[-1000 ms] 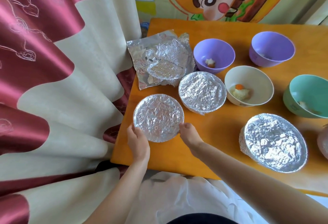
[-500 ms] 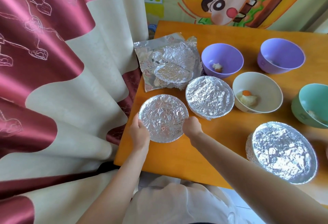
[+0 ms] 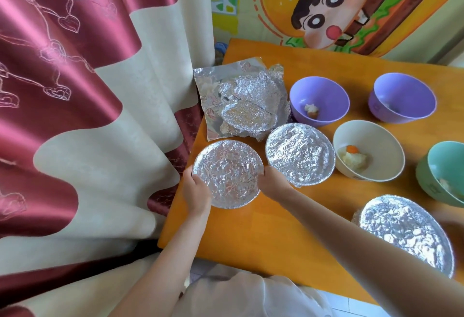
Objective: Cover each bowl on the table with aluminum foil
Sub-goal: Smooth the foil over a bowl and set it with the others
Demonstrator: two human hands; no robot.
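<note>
A foil-covered bowl stands near the left edge of the orange table. My left hand grips its left rim and my right hand grips its right rim. Beside it on the right is a second foil-covered bowl, and a third, larger one sits at the front right. Loose crumpled foil sheets lie at the back left. Uncovered are two purple bowls, a cream bowl with food, and a teal bowl.
A red and cream curtain hangs right against the table's left edge. A cartoon-printed wall stands behind the table. The bowls crowd the table's back and right side.
Both hands have slid up along the sides of the near-left covered bowl while keeping hold of it. The camera has moved closer and the view has shifted slightly.
</note>
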